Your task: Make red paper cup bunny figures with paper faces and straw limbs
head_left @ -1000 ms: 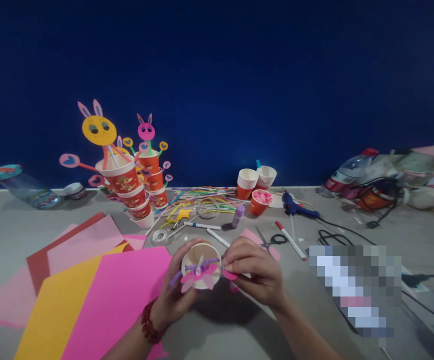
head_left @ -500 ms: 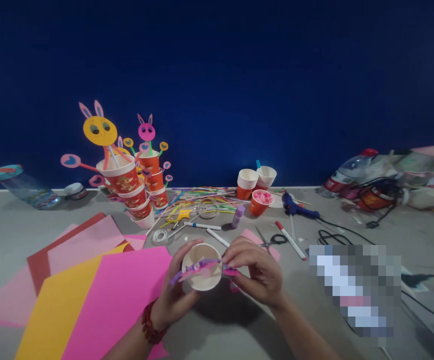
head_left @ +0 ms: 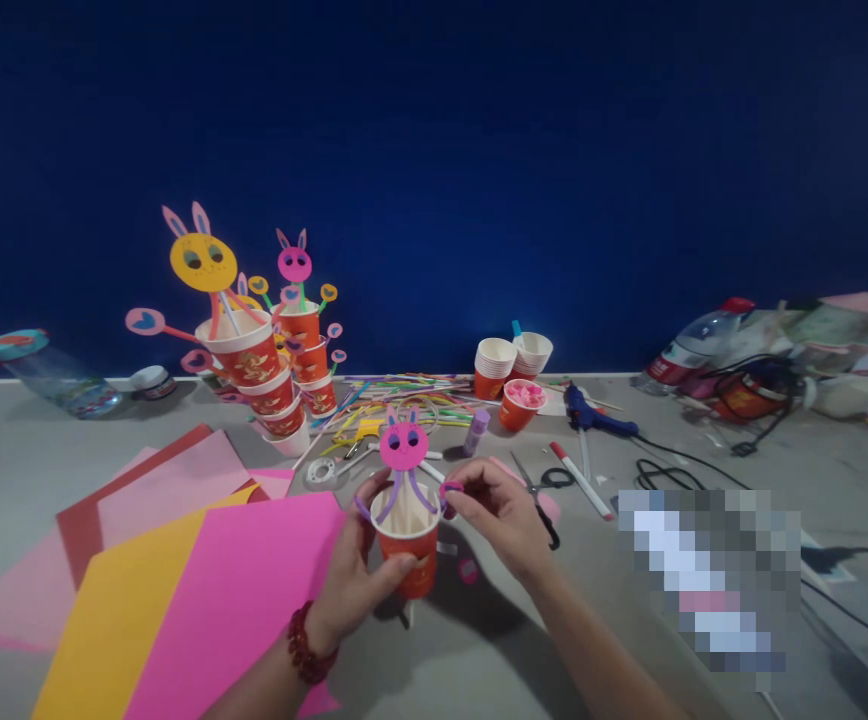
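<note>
tapered red paper cup over gray tabletop, my left fingers curled round it, my right fingers pinching a pink disc beside it, flat rabbit face on curved purple stems

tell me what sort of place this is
Probably a craft workspace: there are sheets of coloured paper, a blue glue gun, and a red paper cup with a pink rabbit-like face in the left hand.

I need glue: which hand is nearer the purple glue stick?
Right. The right hand is just in front of the glue stick; the left hand is farther off, front-left.
</note>
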Available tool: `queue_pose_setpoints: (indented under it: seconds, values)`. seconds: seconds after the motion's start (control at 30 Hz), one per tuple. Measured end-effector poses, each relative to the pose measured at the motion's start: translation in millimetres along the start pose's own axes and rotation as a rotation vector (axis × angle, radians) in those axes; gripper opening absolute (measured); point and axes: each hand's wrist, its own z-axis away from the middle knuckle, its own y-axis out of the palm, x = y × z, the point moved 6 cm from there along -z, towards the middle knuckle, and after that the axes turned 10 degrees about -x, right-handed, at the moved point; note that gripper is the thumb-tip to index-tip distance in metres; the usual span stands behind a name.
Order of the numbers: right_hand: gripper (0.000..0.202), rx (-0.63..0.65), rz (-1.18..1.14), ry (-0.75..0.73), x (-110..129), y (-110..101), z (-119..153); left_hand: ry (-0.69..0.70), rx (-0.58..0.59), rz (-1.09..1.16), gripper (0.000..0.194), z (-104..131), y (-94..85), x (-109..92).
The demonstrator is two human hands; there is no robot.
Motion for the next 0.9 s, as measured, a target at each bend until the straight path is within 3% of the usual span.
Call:
queue_pose_setpoints:
  seconds: [0.23,0.57,0.9]
  values:
    - [0.032,-0.003,0.006,0.137,-17.3,-0.7,-4.3,-0.059,-0.021,-0.024,0.077,-0.8,2.1,9.3]
    - [0.031,-0.05,0.018,0.134,-27.8,-3.6,-5.3,-0.072,0.003,-0.042,0.082,-0.1,4.5,8.6]
    - [0.033,-0.018,0.047,0.158,-30.4,-0.8,-6.0,-0.067,-0.01,-0.034,0.079,0.2,3.7,8.9]
